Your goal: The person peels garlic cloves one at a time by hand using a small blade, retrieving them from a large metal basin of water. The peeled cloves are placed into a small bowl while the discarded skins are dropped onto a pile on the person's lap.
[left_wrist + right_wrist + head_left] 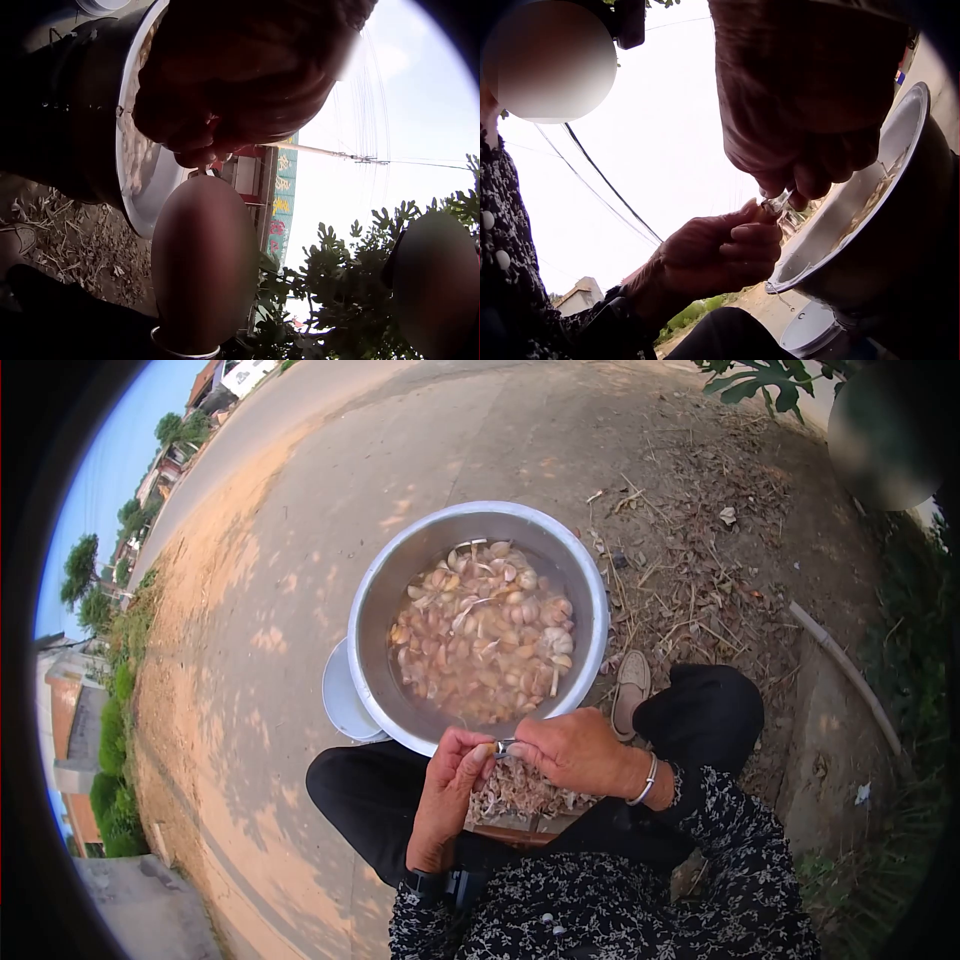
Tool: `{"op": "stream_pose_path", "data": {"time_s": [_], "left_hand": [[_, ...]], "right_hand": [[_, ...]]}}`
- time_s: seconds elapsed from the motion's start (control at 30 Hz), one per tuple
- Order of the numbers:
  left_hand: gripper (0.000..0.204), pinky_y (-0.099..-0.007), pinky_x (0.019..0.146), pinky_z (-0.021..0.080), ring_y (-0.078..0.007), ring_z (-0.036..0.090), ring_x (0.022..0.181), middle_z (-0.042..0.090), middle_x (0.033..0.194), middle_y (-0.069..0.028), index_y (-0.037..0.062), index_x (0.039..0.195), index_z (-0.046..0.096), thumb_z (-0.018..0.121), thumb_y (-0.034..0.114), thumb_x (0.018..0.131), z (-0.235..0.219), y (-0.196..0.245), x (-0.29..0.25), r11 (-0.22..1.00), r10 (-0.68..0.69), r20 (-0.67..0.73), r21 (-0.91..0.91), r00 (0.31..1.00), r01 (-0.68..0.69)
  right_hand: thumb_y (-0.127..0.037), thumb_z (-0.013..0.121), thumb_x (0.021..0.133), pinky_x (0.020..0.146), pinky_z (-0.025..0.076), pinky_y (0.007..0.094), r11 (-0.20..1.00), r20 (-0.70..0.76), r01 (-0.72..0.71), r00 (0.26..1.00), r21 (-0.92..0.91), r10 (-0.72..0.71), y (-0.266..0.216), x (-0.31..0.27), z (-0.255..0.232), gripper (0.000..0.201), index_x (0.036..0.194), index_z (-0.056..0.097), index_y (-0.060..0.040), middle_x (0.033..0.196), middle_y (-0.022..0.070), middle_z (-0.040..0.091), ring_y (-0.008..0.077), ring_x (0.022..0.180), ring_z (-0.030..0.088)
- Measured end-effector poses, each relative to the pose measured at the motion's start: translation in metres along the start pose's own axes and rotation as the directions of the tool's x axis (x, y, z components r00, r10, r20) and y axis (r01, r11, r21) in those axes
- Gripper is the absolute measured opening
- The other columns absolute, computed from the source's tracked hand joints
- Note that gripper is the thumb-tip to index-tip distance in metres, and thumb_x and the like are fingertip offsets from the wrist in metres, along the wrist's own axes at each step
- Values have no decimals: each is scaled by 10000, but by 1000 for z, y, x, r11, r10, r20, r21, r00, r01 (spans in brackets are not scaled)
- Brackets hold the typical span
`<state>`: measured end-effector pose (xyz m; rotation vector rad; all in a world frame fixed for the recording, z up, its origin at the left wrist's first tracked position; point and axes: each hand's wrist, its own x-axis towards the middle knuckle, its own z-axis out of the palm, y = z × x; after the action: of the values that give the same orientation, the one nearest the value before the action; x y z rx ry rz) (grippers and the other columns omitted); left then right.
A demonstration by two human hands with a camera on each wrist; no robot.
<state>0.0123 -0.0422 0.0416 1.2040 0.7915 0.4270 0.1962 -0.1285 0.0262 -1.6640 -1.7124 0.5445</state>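
Observation:
In the head view my left hand (pixel 445 790) pinches a small garlic clove (pixel 767 211) between thumb and fingers, close over the near rim of a large metal basin (pixel 599 610). Meeting it from the right, my right hand (pixel 580 753) grips a small knife (pixel 784 199), its shiny blade right at the clove; most of the tool is hidden in the fingers. Water and many garlic cloves (pixel 490 635) fill the basin's lower part. From the right wrist view, the left hand (pixel 712 251) sits below the right hand (pixel 802 105).
A pile of garlic skins (pixel 525 788) lies beneath the hands, between the knees. Beside the basin's left side stands a pale bucket (pixel 345 695). Dry leaves and stalks (pixel 700 550) litter the ground on the right, near a shoe (pixel 631 690) and a long pole (pixel 848 668).

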Motion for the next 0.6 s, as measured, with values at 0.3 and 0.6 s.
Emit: {"op": "stream_pose_path", "data": {"time_s": [0.3, 0.6], "left_hand": [[161, -204, 584, 328, -65, 385, 637, 472, 746, 8, 47, 1048, 499, 477, 202, 1013, -8, -12, -12, 850, -132, 282, -461, 950, 255], [277, -212, 719, 422, -63, 494, 726, 574, 815, -13, -4, 1095, 646, 543, 231, 992, 2, -20, -9, 992, 79, -107, 106, 991, -68]], "right_hand": [[-284, 600, 908, 526, 480, 424, 953, -102, 200, 978, 230, -180, 7, -7, 13, 204, 822, 561, -103, 619, 100, 585, 313, 596, 629], [-294, 586, 917, 521, 483, 415, 987, -119, 87, 990, 135, -71, 9, -4, 16, 207, 833, 561, -106, 621, 95, 598, 311, 593, 631]]}}
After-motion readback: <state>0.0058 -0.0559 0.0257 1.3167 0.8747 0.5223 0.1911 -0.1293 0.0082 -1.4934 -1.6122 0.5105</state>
